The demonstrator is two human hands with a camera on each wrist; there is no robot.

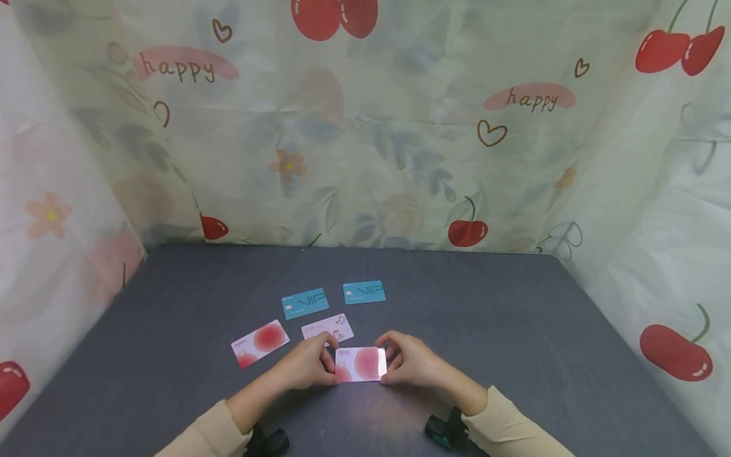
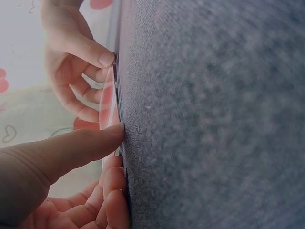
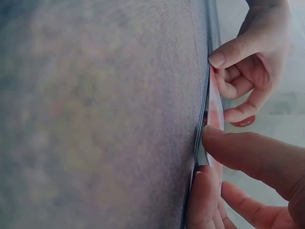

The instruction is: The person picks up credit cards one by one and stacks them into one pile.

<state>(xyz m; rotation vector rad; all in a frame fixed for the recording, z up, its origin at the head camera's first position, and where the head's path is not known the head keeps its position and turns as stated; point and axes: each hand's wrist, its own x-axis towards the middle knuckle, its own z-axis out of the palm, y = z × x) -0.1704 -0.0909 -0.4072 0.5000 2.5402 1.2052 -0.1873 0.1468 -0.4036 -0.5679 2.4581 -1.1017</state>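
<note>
A white card with pink and red circles (image 1: 358, 364) lies between both hands near the front of the table. My left hand (image 1: 313, 363) grips its left edge, with the thumb at the near corner and fingers at the far one. On the opposite edge, my right hand (image 1: 412, 360) holds it the same way. From the left wrist view, the card (image 2: 108, 100) is seen nearly edge-on, close to the tabletop. The right wrist view also has the thumb and fingers at the card (image 3: 217, 105). Behind the left hand is a pale pink card (image 1: 328, 326), partly covered by its fingers.
Another card with red circles (image 1: 260, 343) lies tilted at the left. Two blue VIP cards, one on the left (image 1: 305, 303) and one on the right (image 1: 364, 292), lie farther back. The dark grey table (image 1: 514, 330) is enclosed by printed curtains (image 1: 365, 127).
</note>
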